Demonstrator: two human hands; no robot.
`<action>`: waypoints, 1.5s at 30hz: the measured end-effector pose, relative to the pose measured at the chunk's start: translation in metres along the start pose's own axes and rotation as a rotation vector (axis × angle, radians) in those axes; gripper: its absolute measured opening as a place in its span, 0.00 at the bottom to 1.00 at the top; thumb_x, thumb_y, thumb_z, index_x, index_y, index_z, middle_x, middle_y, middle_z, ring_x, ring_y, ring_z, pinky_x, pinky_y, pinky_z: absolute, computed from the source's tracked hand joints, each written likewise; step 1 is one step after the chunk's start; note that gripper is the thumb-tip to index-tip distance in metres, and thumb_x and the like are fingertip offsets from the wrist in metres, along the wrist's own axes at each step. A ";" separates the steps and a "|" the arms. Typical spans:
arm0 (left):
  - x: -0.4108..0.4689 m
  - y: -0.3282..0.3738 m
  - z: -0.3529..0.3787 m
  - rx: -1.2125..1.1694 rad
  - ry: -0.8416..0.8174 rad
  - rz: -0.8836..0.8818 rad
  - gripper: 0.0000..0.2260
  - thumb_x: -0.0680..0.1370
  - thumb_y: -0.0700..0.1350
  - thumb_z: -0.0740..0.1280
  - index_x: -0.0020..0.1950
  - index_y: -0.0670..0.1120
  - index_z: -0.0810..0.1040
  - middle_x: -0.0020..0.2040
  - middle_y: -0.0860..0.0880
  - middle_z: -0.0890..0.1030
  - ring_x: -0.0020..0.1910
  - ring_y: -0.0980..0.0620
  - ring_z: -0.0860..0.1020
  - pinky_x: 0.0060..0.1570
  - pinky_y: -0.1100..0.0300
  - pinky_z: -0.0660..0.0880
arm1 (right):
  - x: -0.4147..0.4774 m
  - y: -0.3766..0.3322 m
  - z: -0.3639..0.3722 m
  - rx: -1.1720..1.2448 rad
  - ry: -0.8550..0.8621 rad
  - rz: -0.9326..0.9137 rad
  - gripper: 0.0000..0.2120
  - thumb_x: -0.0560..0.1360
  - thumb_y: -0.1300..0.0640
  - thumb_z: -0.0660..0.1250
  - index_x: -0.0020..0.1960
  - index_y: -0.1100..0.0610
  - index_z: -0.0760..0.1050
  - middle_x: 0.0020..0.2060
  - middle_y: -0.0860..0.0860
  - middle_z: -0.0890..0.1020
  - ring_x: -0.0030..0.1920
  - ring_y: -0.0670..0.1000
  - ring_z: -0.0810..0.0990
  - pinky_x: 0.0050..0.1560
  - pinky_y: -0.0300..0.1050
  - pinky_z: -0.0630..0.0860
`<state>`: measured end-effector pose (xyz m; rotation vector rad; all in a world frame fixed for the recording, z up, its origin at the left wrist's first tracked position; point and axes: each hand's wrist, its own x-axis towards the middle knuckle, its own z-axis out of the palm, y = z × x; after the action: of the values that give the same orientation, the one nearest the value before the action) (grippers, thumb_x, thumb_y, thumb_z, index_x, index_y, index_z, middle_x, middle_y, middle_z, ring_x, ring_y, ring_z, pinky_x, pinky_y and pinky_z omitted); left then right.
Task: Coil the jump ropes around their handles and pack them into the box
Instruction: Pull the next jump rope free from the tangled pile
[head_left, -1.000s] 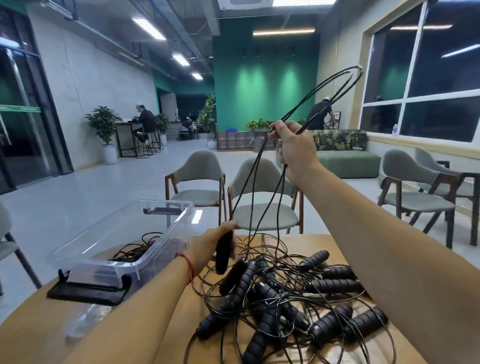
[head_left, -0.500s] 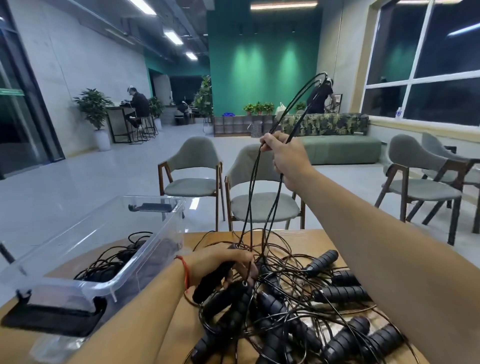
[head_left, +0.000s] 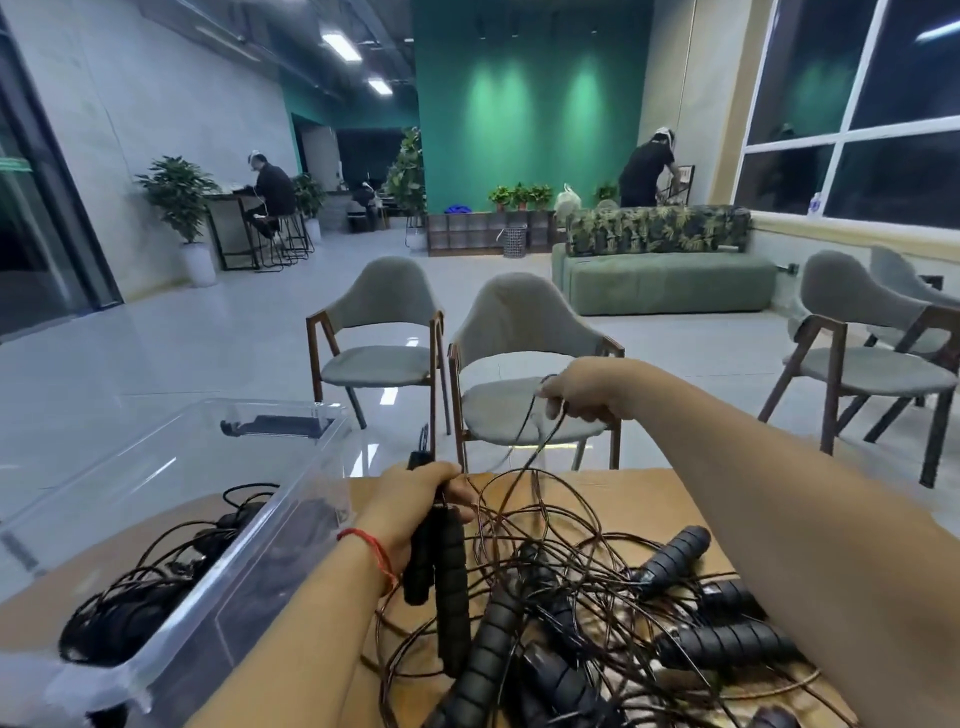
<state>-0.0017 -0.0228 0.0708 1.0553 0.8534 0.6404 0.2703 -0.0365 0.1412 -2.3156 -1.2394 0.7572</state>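
- Nearest, below both sets of fingers: tangled pile of jump ropes (head_left: 597, 649), black ribbed grips and thin cords heaped on the wooden table (head_left: 623, 499).
- Left of the left fingers: clear box (head_left: 249, 545), open-topped, with coiled ropes (head_left: 130, 603) lying inside.
- Left hand (head_left: 415, 499), red string (head_left: 371, 545) at the wrist: fingers (head_left: 460, 506) curled tight round the upper ends of a pair of handles (head_left: 441, 566), held side by side. Lower ends hanging below the fist, down among the cords of the pile.
- Right hand (head_left: 582, 389), raised beyond the table's far edge and well apart from the left: fingertips (head_left: 556, 387) pinched together on a cord (head_left: 545, 436). Small loop just beneath those fingertips, then a slack run down and leftward toward the left fingers and the pile.
- Farthest, behind the right fingers: grey chair (head_left: 524, 338) with wooden legs.
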 end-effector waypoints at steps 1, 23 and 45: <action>0.006 -0.001 0.001 0.001 -0.014 -0.040 0.07 0.84 0.40 0.68 0.58 0.37 0.77 0.41 0.41 0.82 0.29 0.50 0.80 0.29 0.62 0.80 | 0.007 0.004 0.002 0.040 -0.016 0.020 0.20 0.86 0.44 0.64 0.44 0.57 0.81 0.29 0.49 0.70 0.27 0.48 0.64 0.28 0.41 0.59; 0.040 -0.005 -0.015 0.169 0.160 0.186 0.10 0.83 0.49 0.69 0.62 0.47 0.77 0.50 0.49 0.89 0.44 0.45 0.89 0.48 0.49 0.83 | 0.005 0.055 0.082 -0.248 -0.493 -0.243 0.25 0.83 0.36 0.63 0.76 0.45 0.73 0.47 0.45 0.77 0.44 0.47 0.74 0.44 0.43 0.74; 0.030 -0.005 -0.026 0.189 0.134 0.172 0.14 0.83 0.48 0.70 0.66 0.44 0.77 0.49 0.48 0.89 0.46 0.43 0.88 0.46 0.50 0.82 | -0.029 0.015 0.128 -0.576 -0.259 -0.572 0.11 0.78 0.40 0.73 0.47 0.46 0.78 0.43 0.45 0.81 0.46 0.49 0.79 0.41 0.44 0.70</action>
<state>-0.0076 0.0115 0.0509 1.2778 0.9597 0.7934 0.1852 -0.0564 0.0417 -2.0935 -2.3533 0.5469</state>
